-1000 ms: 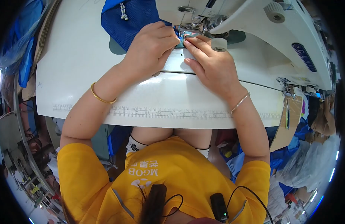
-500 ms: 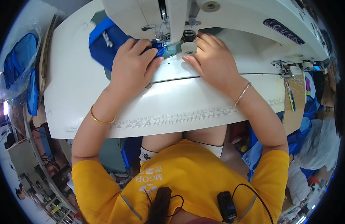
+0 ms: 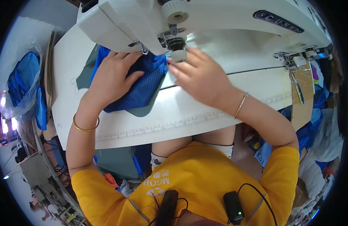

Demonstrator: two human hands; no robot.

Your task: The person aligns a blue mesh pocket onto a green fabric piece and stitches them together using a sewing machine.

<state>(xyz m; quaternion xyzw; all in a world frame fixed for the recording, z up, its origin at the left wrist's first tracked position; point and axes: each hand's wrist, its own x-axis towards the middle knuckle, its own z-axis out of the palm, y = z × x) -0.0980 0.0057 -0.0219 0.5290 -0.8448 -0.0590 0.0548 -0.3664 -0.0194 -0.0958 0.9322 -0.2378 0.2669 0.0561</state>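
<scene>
A blue mesh fabric piece (image 3: 138, 90) lies on the white sewing machine bed, its right edge beside the presser foot area. Grey-green material (image 3: 85, 77) shows from under it. My left hand (image 3: 115, 77) rests on the blue fabric with its thumb spread away from the fingers; some fingertips pass behind the machine head. My right hand (image 3: 204, 77), slightly blurred, is just right of the fabric edge, fingers stretched toward it below the round white knob (image 3: 179, 56). Whether those fingertips touch the fabric, I cannot tell. The needle is hidden by the sewing machine head (image 3: 125, 28).
A printed ruler (image 3: 174, 124) runs along the front of the white table (image 3: 226, 113). Tweezers (image 3: 297, 88) lie on cardboard at the right. A clear plastic bag with blue fabric (image 3: 23, 81) hangs at the left. More bags and blue cloth are piled at the right.
The blue fabric has turned and come toward me, showing its mesh face. My left hand has moved left and flattened on it. My right hand has shifted left and down. The view has shifted.
</scene>
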